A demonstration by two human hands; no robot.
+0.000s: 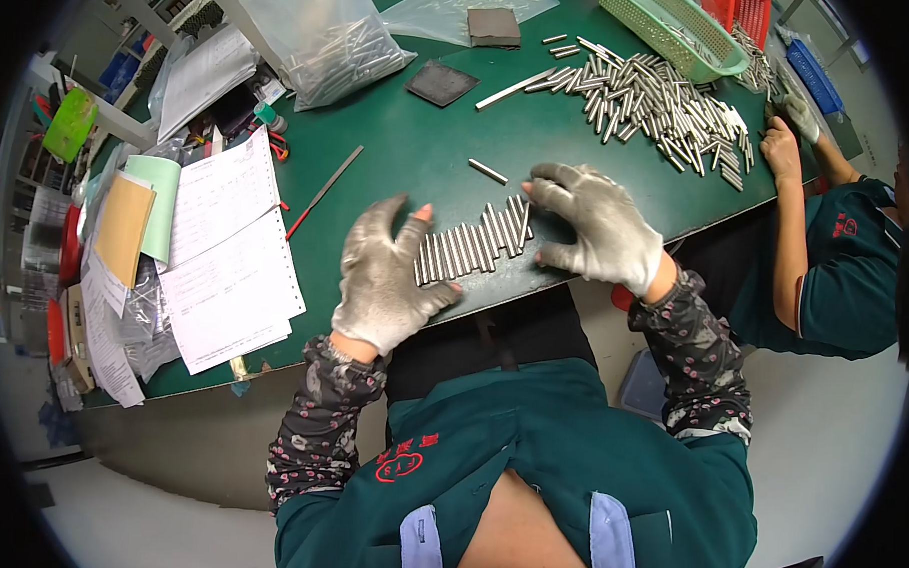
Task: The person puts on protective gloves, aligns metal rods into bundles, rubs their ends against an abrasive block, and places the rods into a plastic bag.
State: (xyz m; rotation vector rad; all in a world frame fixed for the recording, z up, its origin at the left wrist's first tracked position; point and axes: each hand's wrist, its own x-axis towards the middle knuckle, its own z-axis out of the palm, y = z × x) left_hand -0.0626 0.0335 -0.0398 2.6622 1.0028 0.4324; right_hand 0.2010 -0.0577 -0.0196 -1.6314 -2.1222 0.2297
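Observation:
Short shiny metal pins [459, 252] lie side by side in an uneven row on the green table, near its front edge. My left hand [377, 279], in a grey-white glove with bare fingertips, rests at the row's left end, fingers and thumb spread. At the right end my right hand [607, 227], gloved the same way, curves around with thumb and fingers apart. Neither hand holds a pin. One loose pin [488, 171] lies beyond the row. A large heap of similar pins [646, 100] spreads out at the back right.
Printed sheets [225, 266] and a red-handled metal strip [325, 191] lie to the left. At the back are a plastic bag of pins [333, 44], dark square pads [440, 83] and a green basket [673, 36]. A co-worker's hand [780, 150] is at the right edge.

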